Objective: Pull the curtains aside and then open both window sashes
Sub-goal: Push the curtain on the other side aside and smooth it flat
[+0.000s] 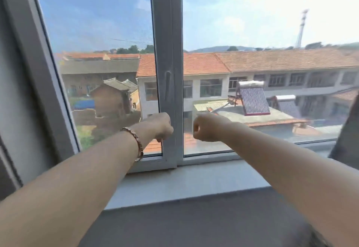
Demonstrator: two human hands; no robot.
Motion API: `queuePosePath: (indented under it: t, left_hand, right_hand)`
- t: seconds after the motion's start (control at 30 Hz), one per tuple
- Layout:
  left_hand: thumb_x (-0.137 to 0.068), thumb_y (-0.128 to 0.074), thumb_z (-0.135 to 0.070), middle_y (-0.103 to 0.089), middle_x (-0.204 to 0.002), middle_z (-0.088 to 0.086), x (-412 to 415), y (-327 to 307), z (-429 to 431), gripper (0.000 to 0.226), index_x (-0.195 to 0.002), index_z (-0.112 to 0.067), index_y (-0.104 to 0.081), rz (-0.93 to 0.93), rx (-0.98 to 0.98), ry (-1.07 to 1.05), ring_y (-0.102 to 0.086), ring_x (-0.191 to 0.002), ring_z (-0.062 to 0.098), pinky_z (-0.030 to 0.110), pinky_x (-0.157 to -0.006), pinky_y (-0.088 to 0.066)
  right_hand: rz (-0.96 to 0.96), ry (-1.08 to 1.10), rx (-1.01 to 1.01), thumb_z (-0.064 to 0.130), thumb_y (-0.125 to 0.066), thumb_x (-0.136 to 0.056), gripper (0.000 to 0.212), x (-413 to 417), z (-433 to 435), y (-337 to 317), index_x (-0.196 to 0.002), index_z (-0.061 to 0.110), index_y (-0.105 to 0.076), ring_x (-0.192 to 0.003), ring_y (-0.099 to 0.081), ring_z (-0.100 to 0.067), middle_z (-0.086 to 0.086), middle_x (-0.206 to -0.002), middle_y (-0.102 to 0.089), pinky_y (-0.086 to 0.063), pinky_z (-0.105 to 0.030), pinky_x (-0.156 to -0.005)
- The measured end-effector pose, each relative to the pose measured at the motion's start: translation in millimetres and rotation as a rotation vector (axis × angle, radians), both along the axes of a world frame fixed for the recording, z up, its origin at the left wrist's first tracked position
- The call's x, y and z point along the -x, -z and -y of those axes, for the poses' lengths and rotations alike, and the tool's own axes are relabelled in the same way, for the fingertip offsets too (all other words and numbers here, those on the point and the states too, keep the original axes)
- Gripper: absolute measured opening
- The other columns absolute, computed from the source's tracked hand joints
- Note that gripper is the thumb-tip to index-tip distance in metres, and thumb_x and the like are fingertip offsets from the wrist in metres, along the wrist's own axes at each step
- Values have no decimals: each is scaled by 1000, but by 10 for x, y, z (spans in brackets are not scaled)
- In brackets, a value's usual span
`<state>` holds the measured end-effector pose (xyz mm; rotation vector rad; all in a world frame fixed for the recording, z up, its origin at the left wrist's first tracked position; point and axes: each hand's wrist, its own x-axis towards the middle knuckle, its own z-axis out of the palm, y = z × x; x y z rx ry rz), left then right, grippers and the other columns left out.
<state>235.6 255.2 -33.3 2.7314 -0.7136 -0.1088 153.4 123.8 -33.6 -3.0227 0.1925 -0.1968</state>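
Note:
A white-framed sliding window fills the view. The left sash and the right sash meet at the central upright, which carries a slim vertical handle. My left hand, with a bracelet on its wrist, is closed against the lower part of that upright, fingers curled at its left edge. My right hand is a fist in front of the right pane, just right of the upright, with nothing visible in it. A dark curtain hangs pulled aside at the far right edge.
A pale windowsill runs below the frame, with a dark grey surface in front of it. The grey left jamb leans across the left side. Outside are tiled roofs and a solar water heater.

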Motion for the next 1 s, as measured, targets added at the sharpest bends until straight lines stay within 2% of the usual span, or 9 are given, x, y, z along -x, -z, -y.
queuePosePath:
  t: [0.1, 0.23, 0.33, 0.5, 0.6, 0.7, 0.8, 0.9, 1.0]
  left_hand:
    - [-88, -45, -7, -74, -93, 13, 269, -24, 823, 23, -96, -3, -65, 14, 35, 140, -71, -82, 25, 39, -87, -58]
    - [-91, -45, -7, -71, -100, 16, 651, -30, 1856, 23, -105, 0, -61, 33, 91, 274, -71, -91, 28, 41, -89, -57]
    - [-92, -44, -14, -67, -94, 10, 999, -49, 2623, 23, -99, -4, -63, 136, 96, 350, -65, -86, 25, 33, -79, -55]
    - [-91, -46, -19, -67, -103, 10, 1409, -94, 3672, 24, -103, -8, -64, 224, 187, 437, -63, -94, 29, 40, -85, -54]
    - [-92, -48, -21, -68, -110, 13, 1621, -132, 4219, 26, -105, -6, -64, 194, 259, 530, -64, -97, 31, 41, -86, -56]
    - [-93, -51, -26, -62, -117, 11, 1722, -154, 4803, 30, -117, -10, -57, 190, 392, 611, -62, -103, 30, 42, -86, -55]
    - [-88, -59, -31, -38, -136, 20, 1659, -155, 5415, 56, -138, -24, -36, 217, 443, 632, -51, -115, 37, 49, -94, -51]
    - [-84, -64, -33, -6, -153, 22, 1515, -167, 5981, 86, -149, -40, -8, 195, 453, 661, -41, -124, 45, 50, -98, -49]
    - [-83, -63, -17, -13, -148, 18, 1375, -219, 6660, 96, -147, -43, 3, 134, 550, 761, -47, -104, 33, 36, -78, -56]
  right_hand:
    - [14, 120, -8, 19, -53, -89, 26, 462, 725, -39, -102, 5, -70, -94, -66, -26, -9, -106, -70, -56, -38, -86]
    - [-3, 296, 23, 19, -51, -91, 27, 1048, 1587, -124, -107, 5, -68, -86, -61, -23, -10, -104, -68, -53, -32, -78]
    - [12, 437, 23, 20, -50, -90, 25, 1483, 2297, -187, -102, 7, -68, -84, -63, -22, -7, -95, -67, -55, -34, -79]
    - [130, 658, 40, 23, -46, -91, 27, 2005, 3270, -203, -99, 9, -68, -78, -58, -23, -8, -101, -68, -42, -25, -59]
    - [227, 761, 68, 29, -40, -95, 33, 2192, 3760, -182, -100, 8, -66, -82, -60, -28, -10, -100, -69, -44, -30, -68]
    - [387, 868, 91, 32, -40, -96, 35, 2235, 4283, -145, -110, 9, -61, -100, -60, -31, -12, -112, -65, -46, -36, -83]
    - [545, 944, 65, 32, -47, -94, 46, 2191, 4771, -116, -138, 17, -40, -127, -42, -36, -15, -144, -36, -41, -44, -101]
    - [583, 1050, 118, 34, -52, -92, 65, 2133, 5201, -159, -148, 32, -18, -140, -19, -42, -17, -156, -5, -29, -51, -112]
    - [652, 1075, 15, 27, -58, -90, 78, 2014, 5692, -305, -148, 35, -7, -138, -22, -41, -21, -155, -4, -34, -48, -109]
